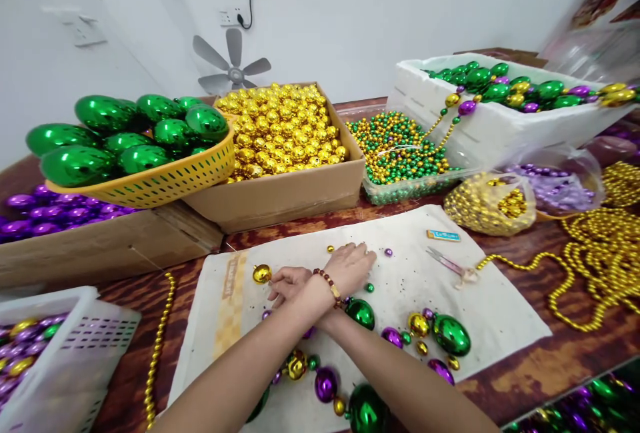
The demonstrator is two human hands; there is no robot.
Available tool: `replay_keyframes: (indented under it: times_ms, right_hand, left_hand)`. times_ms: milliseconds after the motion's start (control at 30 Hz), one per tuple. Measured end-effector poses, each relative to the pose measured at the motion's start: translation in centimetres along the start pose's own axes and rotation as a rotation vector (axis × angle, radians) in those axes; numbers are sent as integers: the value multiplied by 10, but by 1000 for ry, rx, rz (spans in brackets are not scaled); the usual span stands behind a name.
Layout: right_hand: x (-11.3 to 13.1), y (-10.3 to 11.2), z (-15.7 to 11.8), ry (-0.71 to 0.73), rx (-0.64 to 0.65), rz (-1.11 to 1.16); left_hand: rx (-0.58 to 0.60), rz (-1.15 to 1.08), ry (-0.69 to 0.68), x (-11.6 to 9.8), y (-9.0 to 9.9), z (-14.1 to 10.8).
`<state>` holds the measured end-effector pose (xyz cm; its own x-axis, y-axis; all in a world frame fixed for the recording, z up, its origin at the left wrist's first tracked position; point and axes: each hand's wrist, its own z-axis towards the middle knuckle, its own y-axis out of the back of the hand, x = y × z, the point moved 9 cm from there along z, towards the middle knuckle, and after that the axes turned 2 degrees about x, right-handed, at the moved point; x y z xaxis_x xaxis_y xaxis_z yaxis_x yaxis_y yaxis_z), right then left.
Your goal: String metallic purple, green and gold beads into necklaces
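Near the middle of the white cloth (493, 323), the two forearms cross, the left one lying over the right. The left hand (350, 265), with a beaded bracelet (327, 285) at its wrist, is spread palm down toward the far edge, between a small purple bead (389, 252) and a small green bead (369, 288). The right hand (290, 283) is bent loosely toward the left edge, its fingertips just beside a round gold bead (261, 274); whether they touch it, I cannot tell. Whether either hand clamps something underneath, I cannot tell also.

The bead strand curves on the near half of the cloth, partly hidden by the forearms. It shows a green egg-shaped bead (451, 334) toward the right corner and a big green bead (369, 410) by the near edge.

For good handling, I judge that the wrists should be kept light and a little raised, because the crossed arms cover part of the strand and could drag it. Round beads may roll, so it is better to guide them with soft fingertips than to press hard. The small scissors (453, 266), near the right edge, have their blades pointing toward the left hand; that side deserves care.
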<state>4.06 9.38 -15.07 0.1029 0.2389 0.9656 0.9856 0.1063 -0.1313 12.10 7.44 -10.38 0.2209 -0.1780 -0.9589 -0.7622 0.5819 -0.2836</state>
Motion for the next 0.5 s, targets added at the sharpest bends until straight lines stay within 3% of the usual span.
replay_keyframes:
  times_ms: [67, 167, 233, 400, 500]
  right_hand:
    - [-2, 3, 2, 6, -29, -16]
    - [-1, 5, 3, 25, -38, -28]
    - [0, 4, 2, 38, -30, -27]
    - [-1, 1, 0, 49, -30, -13]
    - [-3, -6, -2, 44, -4, 0]
  left_hand:
    - [162, 162, 16, 2, -24, 13]
    - [641, 855, -48, 16, -74, 11]
    - [850, 1245, -93, 30, -86, 2]
    - [873, 1417, -81, 29, -83, -7]
    - [798, 1280, -126, -1, -78, -9]
